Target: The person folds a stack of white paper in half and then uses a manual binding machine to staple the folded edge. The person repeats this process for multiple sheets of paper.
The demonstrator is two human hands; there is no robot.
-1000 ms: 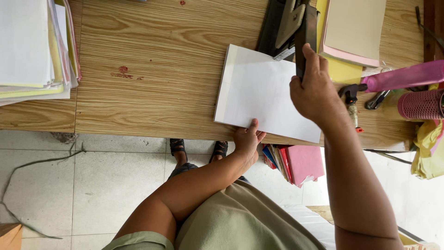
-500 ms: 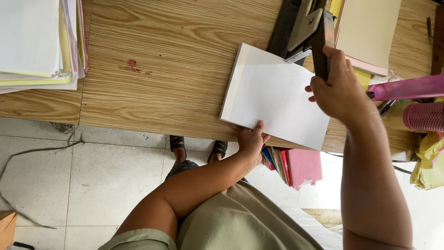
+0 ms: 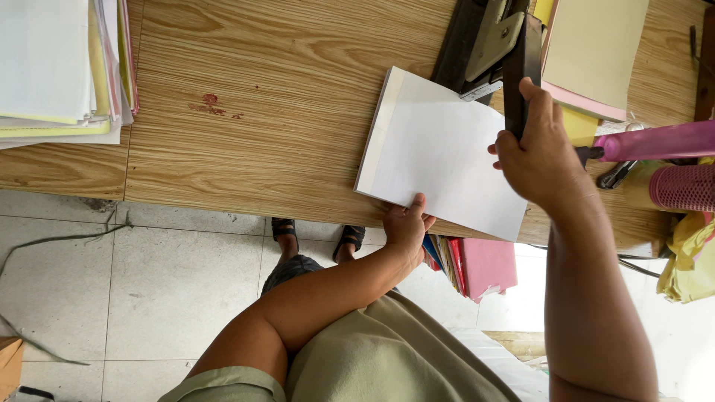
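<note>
— What is the left hand [image 3: 406, 227] doing?

— It is pinching the near edge of a thick stack of white paper [image 3: 443, 152], thumb lying on top, fingers curling under where the stack is overhanging the front of the wooden surface [image 3: 283, 112].

— And the right hand [image 3: 540, 152]?

— Its grip is closing tightly around the dark lever [image 3: 516, 63] of a heavy black stapler [image 3: 477, 37], which is sitting just beyond the stack's far corner.

— Where is the stack lying?

— Tilted on the surface, between the two hands.

— Anything else around?

— Mixed paper piles [image 3: 63, 67] are resting at the far left, a cream pad [image 3: 592, 48] is lying right of the stapler, and a pink mesh holder [image 3: 681, 186] is standing near the right edge.
</note>
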